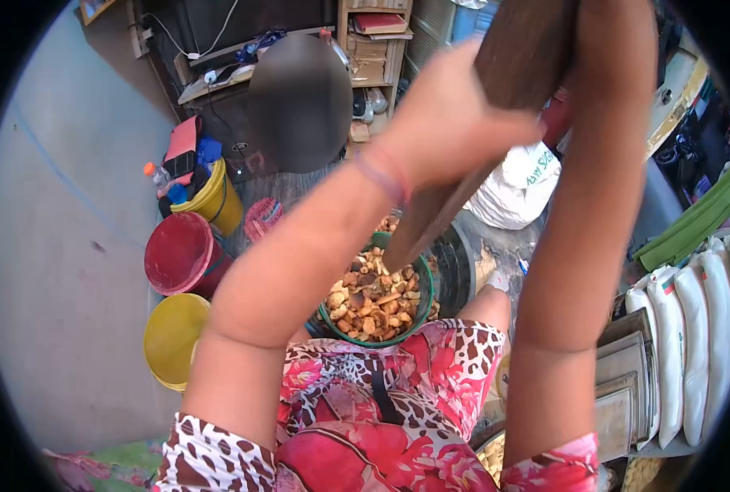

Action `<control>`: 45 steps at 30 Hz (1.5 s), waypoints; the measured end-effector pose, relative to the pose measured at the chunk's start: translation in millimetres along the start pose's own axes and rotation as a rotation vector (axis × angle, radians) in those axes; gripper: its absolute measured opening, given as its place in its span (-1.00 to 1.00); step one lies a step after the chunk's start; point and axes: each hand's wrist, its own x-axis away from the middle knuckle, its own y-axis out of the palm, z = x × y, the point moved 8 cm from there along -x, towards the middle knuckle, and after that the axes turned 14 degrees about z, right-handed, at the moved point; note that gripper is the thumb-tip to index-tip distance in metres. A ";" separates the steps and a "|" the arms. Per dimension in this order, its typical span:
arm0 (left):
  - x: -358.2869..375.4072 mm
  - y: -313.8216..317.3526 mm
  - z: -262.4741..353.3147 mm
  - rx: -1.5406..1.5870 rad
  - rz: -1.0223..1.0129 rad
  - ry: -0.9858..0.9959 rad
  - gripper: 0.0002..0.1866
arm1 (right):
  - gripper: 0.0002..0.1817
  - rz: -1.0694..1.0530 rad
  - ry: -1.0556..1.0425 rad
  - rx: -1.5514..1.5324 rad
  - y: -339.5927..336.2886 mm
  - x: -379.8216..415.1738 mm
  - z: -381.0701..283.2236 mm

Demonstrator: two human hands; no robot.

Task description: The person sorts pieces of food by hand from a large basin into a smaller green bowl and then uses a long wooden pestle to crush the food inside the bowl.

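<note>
My left hand [463, 123] is closed round a thick, dark wooden bar [525, 57], slightly blurred by motion. The bar slants down from the top edge, and its narrower lower end reaches a green-rimmed bucket [432, 302] between my legs. Whether its tip touches the contents cannot be seen clearly. Tan and brown dried-looking chunks [373, 307] fill the bucket. My right forearm [586, 197] rises beside the bar to the top edge; the fingers of that hand are hidden or out of frame.
Left of me stand a red bucket [180, 254], a yellow bucket [172, 340] and another yellow bucket [221, 201] with a bottle and other items. A dark tub [462, 262] sits behind the green-rimmed bucket. A white sack [513, 193] lies ahead; several filled white bags [693, 344] stand right.
</note>
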 end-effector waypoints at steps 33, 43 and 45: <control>215.8 -57.0 -279.5 -0.157 -0.055 -0.581 -0.31 | -0.33 0.135 1.013 -0.470 54.3 333.1 56.8; 347.7 -95.6 -372.8 -1.205 -0.595 -0.718 -0.84 | -0.37 0.107 1.005 -0.482 67.5 319.3 62.7; 351.8 -89.7 -377.6 -1.277 -0.715 -0.638 -0.83 | -0.35 0.106 1.016 -0.494 70.5 320.2 64.6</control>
